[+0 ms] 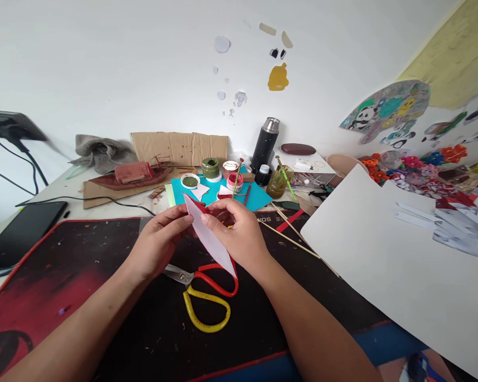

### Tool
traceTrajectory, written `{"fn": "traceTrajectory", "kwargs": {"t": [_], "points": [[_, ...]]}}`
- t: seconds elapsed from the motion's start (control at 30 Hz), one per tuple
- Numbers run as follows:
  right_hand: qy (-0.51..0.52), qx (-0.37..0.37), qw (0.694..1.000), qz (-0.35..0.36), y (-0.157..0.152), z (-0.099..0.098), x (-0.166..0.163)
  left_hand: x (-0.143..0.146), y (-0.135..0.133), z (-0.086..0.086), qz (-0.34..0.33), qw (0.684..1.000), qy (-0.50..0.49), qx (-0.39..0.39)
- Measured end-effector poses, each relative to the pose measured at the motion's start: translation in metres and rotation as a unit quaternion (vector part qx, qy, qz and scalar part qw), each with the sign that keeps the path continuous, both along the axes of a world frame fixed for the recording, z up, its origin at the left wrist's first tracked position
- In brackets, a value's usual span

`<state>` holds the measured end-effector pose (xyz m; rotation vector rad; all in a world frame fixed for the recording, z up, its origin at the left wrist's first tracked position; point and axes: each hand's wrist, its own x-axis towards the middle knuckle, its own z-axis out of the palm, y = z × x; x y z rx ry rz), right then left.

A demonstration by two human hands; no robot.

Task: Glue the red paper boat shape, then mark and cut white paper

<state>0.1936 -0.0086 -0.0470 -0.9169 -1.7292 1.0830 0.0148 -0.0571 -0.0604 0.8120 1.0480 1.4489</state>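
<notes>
Both hands, left hand (159, 241) and right hand (239, 233), pinch a pointed white-and-red paper piece (209, 236) above the black-and-red desk mat (83, 265), white wall (123, 58) behind.

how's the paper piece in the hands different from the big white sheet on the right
The paper piece is small, narrow and pointed; the big white sheet is broad and roughly rectangular. The piece is held up off the desk between the left hand and right hand; the sheet lies flat, untouched. The piece shows a red edge; the sheet is plain. Both show a white face.
</notes>
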Motion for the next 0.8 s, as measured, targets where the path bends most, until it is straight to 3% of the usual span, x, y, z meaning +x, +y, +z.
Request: {"fn": "traceTrajectory", "kwargs": {"t": [0.23, 0.53, 0.8], "points": [[-0.002, -0.023, 1.0, 0.005, 0.0004, -0.0008, 0.0, 0.0014, 0.0009, 0.001, -0.003, 1.0, -0.003, 0.011], [-0.028, 0.044, 0.998, -0.017, 0.0011, -0.0049, -0.0008, 0.0021, 0.0039, -0.001, 0.011, 0.999, -0.038, -0.001], [-0.025, 0.03, 0.999, -0.024, 0.0012, -0.0046, -0.0014, 0.0004, 0.0052, -0.0038, 0.006, 0.999, -0.035, 0.001]]}}
